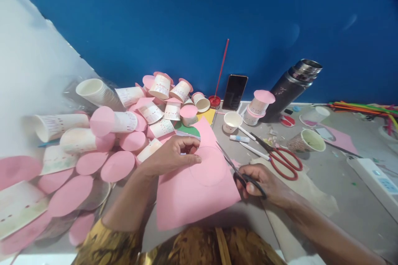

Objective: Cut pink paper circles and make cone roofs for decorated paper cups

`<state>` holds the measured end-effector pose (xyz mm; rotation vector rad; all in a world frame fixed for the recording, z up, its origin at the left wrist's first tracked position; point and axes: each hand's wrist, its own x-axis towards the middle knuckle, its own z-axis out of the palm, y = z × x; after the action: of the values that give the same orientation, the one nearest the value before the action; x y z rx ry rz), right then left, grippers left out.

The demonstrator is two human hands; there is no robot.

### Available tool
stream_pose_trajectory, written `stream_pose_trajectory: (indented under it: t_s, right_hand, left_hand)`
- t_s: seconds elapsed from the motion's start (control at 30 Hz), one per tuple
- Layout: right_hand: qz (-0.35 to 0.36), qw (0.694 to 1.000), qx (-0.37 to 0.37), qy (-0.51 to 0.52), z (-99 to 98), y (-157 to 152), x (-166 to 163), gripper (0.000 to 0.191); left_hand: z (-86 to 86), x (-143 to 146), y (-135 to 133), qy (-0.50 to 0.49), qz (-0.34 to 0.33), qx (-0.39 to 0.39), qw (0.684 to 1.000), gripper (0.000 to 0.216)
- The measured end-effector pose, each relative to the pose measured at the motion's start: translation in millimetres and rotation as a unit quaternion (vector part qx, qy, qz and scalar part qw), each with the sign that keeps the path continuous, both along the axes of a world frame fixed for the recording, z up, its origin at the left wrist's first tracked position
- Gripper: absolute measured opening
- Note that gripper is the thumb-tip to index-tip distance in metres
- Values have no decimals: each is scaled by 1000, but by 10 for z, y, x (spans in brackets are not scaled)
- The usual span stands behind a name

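My left hand [174, 155] pinches the upper left part of a pink paper sheet [186, 203], thumb on top. A round outline is drawn on the sheet, and its upper part is cut to a narrow strip. In my right hand [258, 180] is a pair of black-handled scissors [228, 159], fingers through the loops. Their blades point up and left, at the sheet's right edge by the drawn circle. Just beyond my right hand lies a second pair of scissors with red handles [284, 163].
Many paper cups with pink discs [118, 165] crowd the left side. Toward the wall stand a phone [235, 92], a white cup [232, 122] and a dark flask [289, 89]. A glue stick [239, 138], a patterned cup [307, 140] and a power strip [377, 180] lie to the right.
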<state>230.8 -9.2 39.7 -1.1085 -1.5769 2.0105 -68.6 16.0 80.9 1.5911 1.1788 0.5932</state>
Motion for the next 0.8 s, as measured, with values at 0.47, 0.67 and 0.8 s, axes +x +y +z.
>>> stream_pose_trajectory:
  t_s: [0.47,0.67,0.8]
  right_hand:
    - [10,1000,7,-22,40,9,-30,68]
    - [9,999,18,-27,-6,1,-18,68]
    - [6,999,24,-35,-22,-12,-14,69]
  left_hand:
    - [16,-2,-22,-8,-7,7,1000,24]
    - [13,-3,-34,-7,-6,4,1000,24]
    - [9,-5,-35,-2,-7,4,1000,24]
